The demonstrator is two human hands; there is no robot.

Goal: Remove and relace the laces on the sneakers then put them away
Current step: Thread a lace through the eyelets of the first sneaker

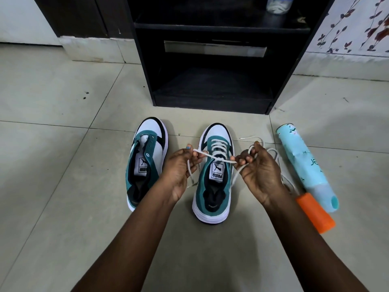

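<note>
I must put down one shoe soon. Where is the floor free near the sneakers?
Free: the tiles left of the unlaced sneaker, and the cabinet's bottom shelf. Crowded: right of the laced sneaker, where a loose lace and teal spray can lie.

Two teal, white and black sneakers stand side by side on the tiled floor, toes toward a black shelf unit. The left sneaker has no lace; the right sneaker is laced with a white lace. The left hand pinches one lace end, and the right hand grips the other, crossed above the tongue. A second lace lies just beside a pale blue spray can with an orange cap.
</note>
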